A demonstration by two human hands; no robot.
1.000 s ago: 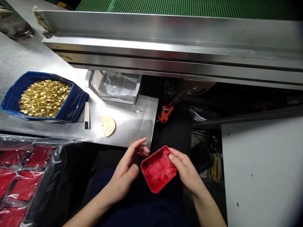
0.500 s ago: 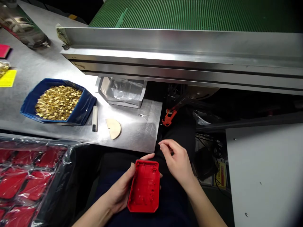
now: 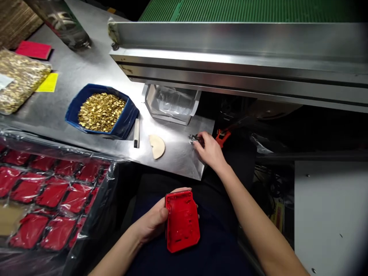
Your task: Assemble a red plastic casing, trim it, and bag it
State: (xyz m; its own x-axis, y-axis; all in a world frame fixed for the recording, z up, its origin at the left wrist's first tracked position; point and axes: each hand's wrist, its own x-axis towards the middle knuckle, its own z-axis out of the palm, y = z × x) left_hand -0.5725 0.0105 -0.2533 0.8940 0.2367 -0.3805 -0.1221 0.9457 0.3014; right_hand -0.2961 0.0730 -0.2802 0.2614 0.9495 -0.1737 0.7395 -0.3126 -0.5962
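My left hand [image 3: 156,218] is closed around the left side and back of a red plastic housing [image 3: 184,222], an open shallow shell with small ribs and posts inside, held tilted above my lap. At the right corner of the metal table, my right hand [image 3: 211,151] has thumb and forefinger closed about some small metal pieces [image 3: 193,137]; their exact kind is too small to tell. Just behind that hand is an orange tool-like object [image 3: 223,137], partly covered. A pale half-round disc [image 3: 157,147] and a white-handled cutter [image 3: 136,133] lie further left.
A blue bin [image 3: 130,119] of small brass pieces and a grey bin [image 3: 169,118] with clear plastic stand on the table [image 3: 178,163]. At lower left, a lined box holds several red housings [image 3: 53,191]. A metal conveyor rail [image 3: 230,63] runs across the back.
My right hand has moved forward from beside the housing to the small metal pieces on the table. The view has swung left. My left hand still holds the housing, now tilted differently.
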